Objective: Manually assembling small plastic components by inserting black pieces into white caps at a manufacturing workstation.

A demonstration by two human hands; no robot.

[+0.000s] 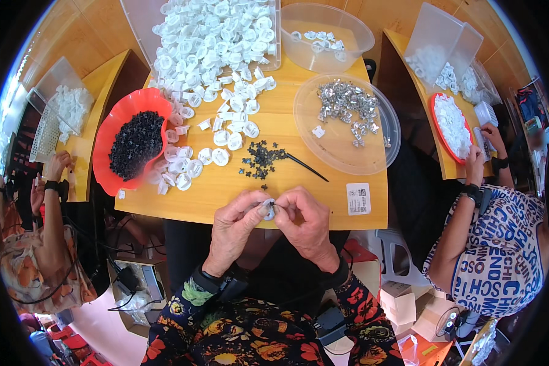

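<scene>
1. Floral sleeves (180,317) nearest camera, lower centre of frame.
2. White piece (268,214) at frame centre, between both hands' fingertips, over near edge of wooden table (340,202). Long axis: cannot tell, fingers cover it.
3. Left hand (233,224) grips white piece from its left. Right hand (305,219) pinches, seemingly on dark bit (272,204) at the piece's upper right. Both hands about equally near.
4. Just above: loose black pieces (261,157), black stick (308,167) slanting toward lower right.
5. Farther: white caps (216,46) upper left-centre, red bowl (102,146) left, metal clips (346,105) upper right.
</scene>
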